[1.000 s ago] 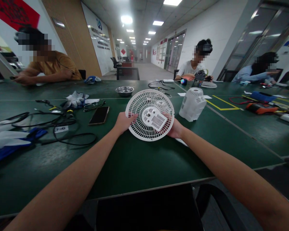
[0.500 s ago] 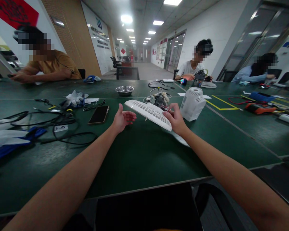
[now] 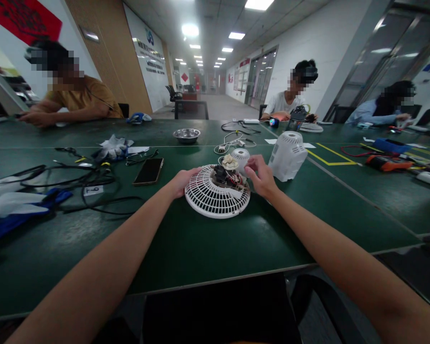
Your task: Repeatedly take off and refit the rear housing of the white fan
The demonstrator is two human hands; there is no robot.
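A round white fan grille [image 3: 204, 196] lies tilted in front of me, its slatted side up. On its far part sits a motor assembly [image 3: 224, 177] with a black part, wires and a cream-coloured piece on top. My left hand [image 3: 183, 182] grips the grille's left rim, its fingers partly hidden behind it. At the assembly's right side is my right hand [image 3: 261, 176], fingers loosely curled and apart, with nothing visible in them. A small white domed part [image 3: 241, 156] stands just behind the assembly. To the right stands a white plastic housing [image 3: 287, 156] with vents on top.
A phone [image 3: 148, 171], black cables [image 3: 93, 179] and gloves [image 3: 112, 147] lie to the left. A metal bowl [image 3: 187, 135] and a white cable [image 3: 232, 139] are farther back. An orange meter [image 3: 389, 162] lies at right. Several people sit around the table.
The grille has turned from edge-on to slatted side up and lowered, showing the motor assembly. My left hand has closed on its rim; my right hand has let go of the right edge.
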